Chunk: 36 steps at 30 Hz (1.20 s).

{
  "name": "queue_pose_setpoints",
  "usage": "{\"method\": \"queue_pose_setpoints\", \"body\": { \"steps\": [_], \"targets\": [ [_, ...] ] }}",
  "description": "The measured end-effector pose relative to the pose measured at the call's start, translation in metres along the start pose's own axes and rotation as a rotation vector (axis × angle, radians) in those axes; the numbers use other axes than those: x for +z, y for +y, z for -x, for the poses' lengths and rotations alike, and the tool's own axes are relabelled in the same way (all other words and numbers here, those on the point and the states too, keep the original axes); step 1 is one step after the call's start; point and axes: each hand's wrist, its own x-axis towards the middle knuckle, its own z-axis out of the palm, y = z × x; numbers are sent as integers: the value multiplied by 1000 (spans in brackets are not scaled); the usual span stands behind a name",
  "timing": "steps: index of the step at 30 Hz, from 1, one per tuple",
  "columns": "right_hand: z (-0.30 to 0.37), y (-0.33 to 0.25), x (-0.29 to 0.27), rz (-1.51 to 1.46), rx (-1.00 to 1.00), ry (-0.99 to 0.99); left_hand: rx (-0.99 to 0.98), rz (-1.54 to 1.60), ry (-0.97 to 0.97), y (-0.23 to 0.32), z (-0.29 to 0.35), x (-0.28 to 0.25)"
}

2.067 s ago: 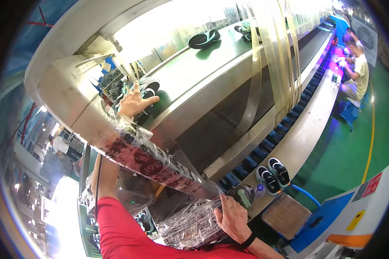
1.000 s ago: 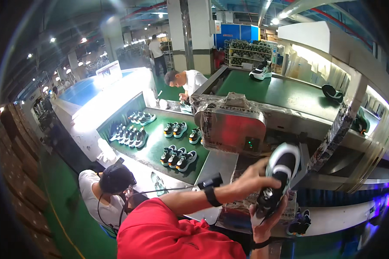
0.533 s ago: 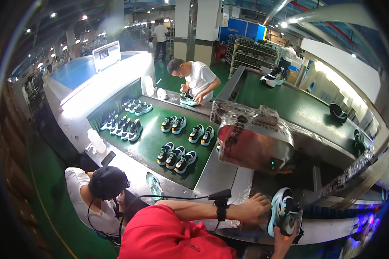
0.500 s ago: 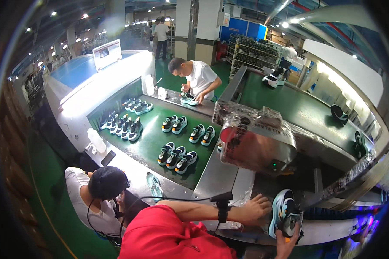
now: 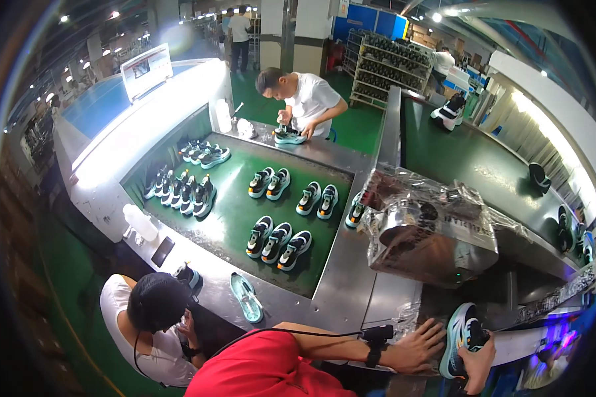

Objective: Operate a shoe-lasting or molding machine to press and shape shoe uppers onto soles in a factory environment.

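Sneaker (image 5: pixel 457 339) with a light blue sole is what I see in my right hand (image 5: pixel 478 357), low on the right side of my view. The grip is clamped on it there, around the heel end. Its toe points up in the view, and its sole is turned toward my left hand (image 5: pixel 416 347). That hand is just beside the sneaker, and its grip is apart, with the fingers spread wide. I can't tell if those fingers touch the metal counter (image 5: pixel 346 274) under them. A black band (image 5: pixel 374 357) goes around my left wrist. Behind both hands is a shiny box (image 5: pixel 430 241) wrapped in clear plastic, with a tiny green light. On the green belt (image 5: pixel 235 208) to the left, more shoes stand in small groups: three in a near row (image 5: pixel 276 243), then pairs behind. A pale blue shoe bottom (image 5: pixel 246 298) lies on the near edge, and a black phone (image 5: pixel 163 252) and a white bottle (image 5: pixel 140 223) are farther left. One helper in white (image 5: pixel 311 99) holds a shoe (image 5: pixel 289 136) at the far side. Another helper (image 5: pixel 155 324) is at the lower left. Two shoes (image 5: pixel 448 113) (image 5: pixel 540 178) are well apart on the right belt (image 5: pixel 493 169).
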Motion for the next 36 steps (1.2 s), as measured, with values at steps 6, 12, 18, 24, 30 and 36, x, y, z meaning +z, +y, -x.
{"method": "queue_pose_setpoints", "body": {
  "steps": [6, 12, 18, 24, 30, 36],
  "targets": [
    [9, 26, 6, -124, -19, 106, 39, 40, 63, 3, -6, -3],
    [41, -15, 5, -188, -61, 383, 137, -63, 263, -17, -11, -8],
    [214, 22, 10, -765, 305, 815, -24, 679, -220, 55, -5, -32],
    [442, 14, -41, -1075, 493, 1219, 95, 1207, -939, 267, 69, 45],
    [657, 14, -62, -743, 786, 1591, 73, 1264, -1595, 436, 155, 143],
    [790, -28, -64, -376, 960, 2044, 462, 747, -1650, 591, 195, 292]
  ]
}}
